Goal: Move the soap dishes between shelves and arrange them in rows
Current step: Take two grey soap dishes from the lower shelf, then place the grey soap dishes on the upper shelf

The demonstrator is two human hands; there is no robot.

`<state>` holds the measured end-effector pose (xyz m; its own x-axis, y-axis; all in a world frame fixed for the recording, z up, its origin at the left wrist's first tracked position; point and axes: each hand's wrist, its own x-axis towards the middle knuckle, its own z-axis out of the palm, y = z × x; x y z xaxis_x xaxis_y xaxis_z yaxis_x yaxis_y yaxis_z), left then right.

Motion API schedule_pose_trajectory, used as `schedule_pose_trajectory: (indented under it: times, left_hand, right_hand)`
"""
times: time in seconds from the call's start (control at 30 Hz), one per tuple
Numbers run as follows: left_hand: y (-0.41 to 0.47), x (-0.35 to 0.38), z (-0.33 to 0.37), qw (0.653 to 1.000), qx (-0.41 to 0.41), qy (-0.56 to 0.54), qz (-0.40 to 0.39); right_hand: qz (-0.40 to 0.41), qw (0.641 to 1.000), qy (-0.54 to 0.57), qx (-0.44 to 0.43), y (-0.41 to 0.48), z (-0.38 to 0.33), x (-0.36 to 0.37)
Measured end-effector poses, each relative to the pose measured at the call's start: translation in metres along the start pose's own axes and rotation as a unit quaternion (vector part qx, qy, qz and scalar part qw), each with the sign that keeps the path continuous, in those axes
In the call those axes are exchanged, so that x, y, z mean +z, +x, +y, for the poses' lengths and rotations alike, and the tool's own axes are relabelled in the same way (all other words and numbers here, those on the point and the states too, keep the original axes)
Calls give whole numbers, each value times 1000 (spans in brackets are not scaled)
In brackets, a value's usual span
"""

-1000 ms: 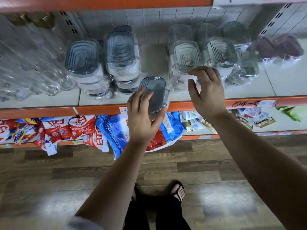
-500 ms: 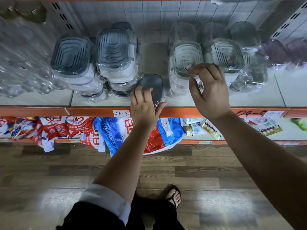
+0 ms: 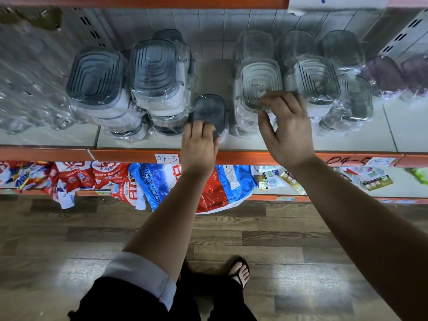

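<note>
On the shelf, near its orange front lip: one dark grey soap dish, translucent, rounded-rectangular, ridged in stepped rings, lying lengthwise. Set in the gap between wrapped grey stacks to the left and wrapped clear stacks to the right. Gripped at the near end by the left hand, fingers laid over the top, thumb curled round the right side. Right hand curled at the near rim of one of the clear stacks, fingertips above, thumb below, pinching it.
</note>
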<state>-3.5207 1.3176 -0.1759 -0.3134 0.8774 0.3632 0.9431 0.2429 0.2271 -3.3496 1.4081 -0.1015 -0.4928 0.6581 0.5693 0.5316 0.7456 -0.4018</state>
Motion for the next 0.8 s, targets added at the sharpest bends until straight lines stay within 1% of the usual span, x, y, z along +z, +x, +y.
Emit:
schedule_pose_trajectory:
  times: [0.13,0.23,0.33,0.43,0.53,0.8]
  left_hand:
    - [8,0,3,999,-2,34,-34]
    - [9,-3,5,996,-2,36,-79]
    - [6,-7,7,990,-9,16,-142]
    - [1,-18,13,986,-11,-34,-166]
    - [-5,-41,23,989,10,-40,-141]
    - [-21,-132,41,998,52,-28,-5]
  right_hand:
    - [1,1000,-2,0,-3,0,0]
    - [-3,1000,-2,1,-7,-2,0]
    - [-4,1000,0,6,-11,-4,-3]
    - [-12,1000,-1,9,-12,-9,-12]
    - [-25,1000,0,13,-11,-18,-27]
    - [-39,999,11,26,-10,-64,-86]
